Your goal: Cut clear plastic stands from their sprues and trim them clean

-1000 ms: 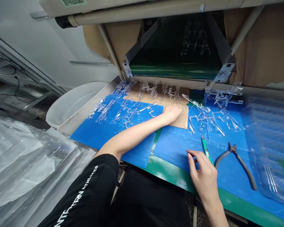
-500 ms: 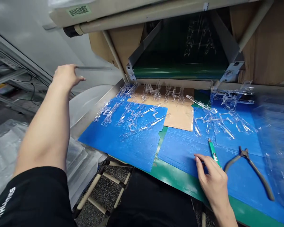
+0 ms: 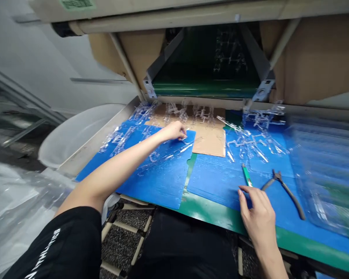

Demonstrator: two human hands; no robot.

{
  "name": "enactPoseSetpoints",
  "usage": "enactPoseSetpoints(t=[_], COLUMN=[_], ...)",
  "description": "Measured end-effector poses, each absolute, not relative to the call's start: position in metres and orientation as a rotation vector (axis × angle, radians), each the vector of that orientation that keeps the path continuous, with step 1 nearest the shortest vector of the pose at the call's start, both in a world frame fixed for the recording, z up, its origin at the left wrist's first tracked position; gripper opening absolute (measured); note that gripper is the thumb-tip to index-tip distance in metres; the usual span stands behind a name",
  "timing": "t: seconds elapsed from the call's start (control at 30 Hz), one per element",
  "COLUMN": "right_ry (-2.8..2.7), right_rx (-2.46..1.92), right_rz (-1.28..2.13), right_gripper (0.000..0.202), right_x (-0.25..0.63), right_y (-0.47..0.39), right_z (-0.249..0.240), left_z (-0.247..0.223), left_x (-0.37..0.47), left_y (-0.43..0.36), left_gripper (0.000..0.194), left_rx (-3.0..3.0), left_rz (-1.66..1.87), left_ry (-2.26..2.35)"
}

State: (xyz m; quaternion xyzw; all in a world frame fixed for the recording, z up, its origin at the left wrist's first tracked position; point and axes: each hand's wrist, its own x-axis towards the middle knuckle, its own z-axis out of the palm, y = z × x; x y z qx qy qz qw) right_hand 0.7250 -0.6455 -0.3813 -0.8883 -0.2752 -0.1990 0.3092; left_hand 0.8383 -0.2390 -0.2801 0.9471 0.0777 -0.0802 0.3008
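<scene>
Swung back from the far left, the left hand was now over the left-hand blue sheet, among the clear plastic pieces on the counter. Its fingers were curled inward, their tips just above or on a slender clear piece; blur and glare hid whether they pinched it or merely met it. That piece lay on the sheet's upper right part, close to the brown cardboard. Handling it well probably called for a light pinch at a thicker stretch, away from the thin ends, then a straight lift, since such branching shapes could have snagged on neighbours and snapped. Lifting slowly enough to see the outline made sense too, because clear plastic on a shiny surface was easy to misjudge. Meanwhile the right hand hung over the near edge, fingers loosely bent, with a gap behind the thumb and nothing visible in it. It was close to the green knife and the cutters, so reaching across called for care around the blade end.
</scene>
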Motion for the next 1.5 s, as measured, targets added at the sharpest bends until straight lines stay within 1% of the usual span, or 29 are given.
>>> enactPoseSetpoints(t=[0.1,0.2,0.33,0.43,0.5,0.57,0.6,0.73,0.8,0.87,0.93,1.07,1.1,1.2,1.27,1.37,1.4,1.43,1.5], right_ry=[-0.539,-0.305,0.13,0.197,0.158,0.121,0.107,0.105,0.169,0.251,0.296,0.283,0.278,0.28,0.284,0.271,0.261,0.252,0.247], right_rx=[-2.548,-2.733,-2.926,-3.008,-3.039,-3.057,-3.063,-3.078,-3.079,-3.066,-3.036,-2.952,-2.935,-2.908,-2.902,-2.897,-2.895,-2.893,-2.891], right_rz=[-0.512,-0.449,-0.388,-0.207,-0.065,0.035,0.067,0.082,0.018,-0.072,-0.144,-0.232,-0.251,-0.294,-0.315,-0.339,-0.344,-0.348,-0.354], right_gripper=[0.03,0.038,0.073,0.091,0.098,0.097,0.092,0.061,0.046,0.037,0.038,0.062,0.065,0.064,0.065,0.068,0.069,0.069,0.068], right_x=[0.729,0.736,0.751,0.762,0.766,0.767,0.766,0.767,0.769,0.77,0.768,0.748,0.741,0.723,0.717,0.715,0.715,0.716,0.717], right_y=[-0.669,-0.68,-0.683,-0.689,-0.697,-0.705,-0.708,-0.711,-0.707,-0.704,-0.704,-0.714,-0.717,-0.719,-0.718,-0.717,-0.717,-0.718,-0.72], right_z=[-0.383,-0.382,-0.384,-0.386,-0.384,-0.38,-0.377,-0.368,-0.367,-0.368,-0.37,-0.379,-0.382,-0.392,-0.398,-0.402,-0.402,-0.402,-0.401], left_z=[-0.283,-0.285,-0.288,-0.285,-0.28,-0.273,-0.27,-0.257,-0.25,-0.243,-0.235,-0.216,-0.212,-0.2,-0.194,-0.192,-0.192,-0.191,-0.189], left_x=[0.839,0.843,0.849,0.854,0.855,0.853,0.851,0.841,0.836,0.834,0.835,0.854,0.864,0.9,0.927,0.962,0.972,0.982,0.996], left_y=[-0.25,-0.264,-0.284,-0.294,-0.299,-0.304,-0.308,-0.33,-0.346,-0.365,-0.386,-0.434,-0.449,-0.508,-0.559,-0.637,-0.66,-0.679,-0.704], left_gripper=[0.016,0.016,0.017,0.02,0.023,0.024,0.023,0.019,0.018,0.018,0.019,0.016,0.017,0.015,0.011,0.011,0.014,0.021,0.045], left_rx=[2.407,2.323,2.265,2.232,2.216,2.211,2.21,2.212,2.223,2.244,2.252,2.047,1.968,1.787,1.69,1.649,1.669,1.699,1.743], left_rz=[-0.224,-0.247,-0.24,-0.201,-0.192,-0.198,-0.205,-0.241,-0.239,-0.211,-0.186,-0.258,-0.286,-0.352,-0.437,-0.576,-0.596,-0.603,-0.607], left_ry=[0.158,0.117,0.132,0.173,0.171,0.145,0.128,0.065,0.026,-0.052,-0.166,-0.312,-0.32,-0.335,-0.338,-0.309,-0.301,-0.299,-0.3])
